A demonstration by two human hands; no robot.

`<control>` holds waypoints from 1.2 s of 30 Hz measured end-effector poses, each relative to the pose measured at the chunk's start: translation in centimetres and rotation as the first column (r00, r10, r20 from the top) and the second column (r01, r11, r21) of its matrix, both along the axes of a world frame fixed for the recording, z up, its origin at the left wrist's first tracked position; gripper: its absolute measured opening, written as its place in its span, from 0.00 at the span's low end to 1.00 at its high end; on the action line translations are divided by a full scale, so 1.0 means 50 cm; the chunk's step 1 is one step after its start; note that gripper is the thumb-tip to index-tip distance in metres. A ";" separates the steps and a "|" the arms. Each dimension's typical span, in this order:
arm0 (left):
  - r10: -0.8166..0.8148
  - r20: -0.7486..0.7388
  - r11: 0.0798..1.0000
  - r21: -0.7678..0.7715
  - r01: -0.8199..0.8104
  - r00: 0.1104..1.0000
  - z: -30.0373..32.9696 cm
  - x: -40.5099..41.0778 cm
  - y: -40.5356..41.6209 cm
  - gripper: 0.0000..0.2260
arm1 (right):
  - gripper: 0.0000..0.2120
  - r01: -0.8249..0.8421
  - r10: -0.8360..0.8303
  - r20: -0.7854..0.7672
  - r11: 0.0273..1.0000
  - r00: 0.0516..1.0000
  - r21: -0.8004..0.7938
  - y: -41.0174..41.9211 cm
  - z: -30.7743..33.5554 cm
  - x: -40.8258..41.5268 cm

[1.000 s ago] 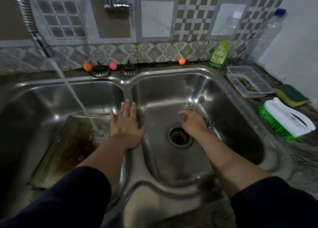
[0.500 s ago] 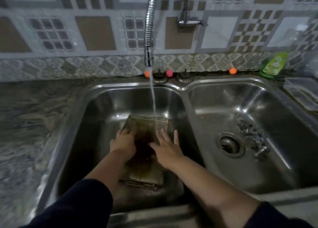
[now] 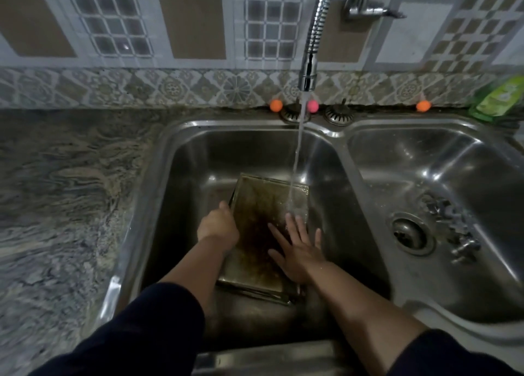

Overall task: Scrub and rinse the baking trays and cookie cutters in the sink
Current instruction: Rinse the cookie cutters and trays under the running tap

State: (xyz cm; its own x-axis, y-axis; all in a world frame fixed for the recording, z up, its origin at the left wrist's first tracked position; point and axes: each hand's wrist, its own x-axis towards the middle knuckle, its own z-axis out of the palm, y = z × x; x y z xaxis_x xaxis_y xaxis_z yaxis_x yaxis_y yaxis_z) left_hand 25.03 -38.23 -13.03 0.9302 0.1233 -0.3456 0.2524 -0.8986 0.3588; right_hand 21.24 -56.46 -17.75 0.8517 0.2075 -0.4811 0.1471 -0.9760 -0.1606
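A dirty baking tray [image 3: 256,205] with brown stains lies in the left sink basin [image 3: 198,154]. Water from the flexible faucet [image 3: 312,43] runs onto its far right part. My left hand [image 3: 218,226] grips the tray's left edge. My right hand [image 3: 297,246] lies flat on the tray's right side with fingers spread, just below the stream. Several metal cookie cutters [image 3: 450,222] lie in the right basin [image 3: 425,154] beside the drain [image 3: 409,233].
A marbled stone counter [image 3: 62,205] spreads to the left of the sink. A green soap pouch [image 3: 496,99] leans at the back right. Small orange and pink balls [image 3: 276,105] and two strainer plugs [image 3: 338,114] sit along the sink's back rim.
My right hand left the right basin and now rests on the tray; my left hand went from the sink divider to the tray's left edge. The view swung left.
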 end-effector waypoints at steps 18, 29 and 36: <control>0.336 0.103 0.658 -0.737 -0.155 0.936 0.083 -0.034 -0.076 0.13 | 0.26 0.248 -0.343 0.205 0.890 0.917 0.382 0.026 0.083 0.119; 0.386 0.313 0.786 -0.604 -0.131 0.868 0.141 -0.051 -0.114 0.13 | 0.31 0.344 -0.405 -0.001 0.776 0.914 0.528 -0.003 0.135 0.115; -0.040 0.617 0.986 -0.103 0.132 0.786 0.249 -0.041 -0.148 0.13 | 0.42 0.650 -0.215 -0.727 -0.334 0.652 0.683 -0.033 0.380 0.174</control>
State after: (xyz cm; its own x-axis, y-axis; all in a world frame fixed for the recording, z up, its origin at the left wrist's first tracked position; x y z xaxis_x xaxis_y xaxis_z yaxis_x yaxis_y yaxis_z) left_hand 22.96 -45.62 -0.57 0.9563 0.0278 0.2912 -0.1366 -0.8379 0.5285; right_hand 29.96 -58.12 1.26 0.8781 0.1887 -0.4397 -0.4758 0.4417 -0.7606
